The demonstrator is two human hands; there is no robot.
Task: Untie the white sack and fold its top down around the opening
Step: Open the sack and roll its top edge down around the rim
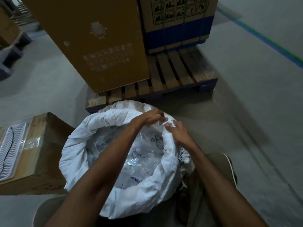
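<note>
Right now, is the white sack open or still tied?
Open. The white sack has its top rolled down around the mouth, with clear plastic showing inside; both hands, left and right, grip the far rim.

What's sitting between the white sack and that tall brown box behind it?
In the head view, only the front edge of the wooden pallet lies between the white sack and the tall brown box.

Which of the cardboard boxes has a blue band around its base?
The strapped box at the back right of the pallet. The tall box beside it and the taped box on the floor are plain brown.
</note>
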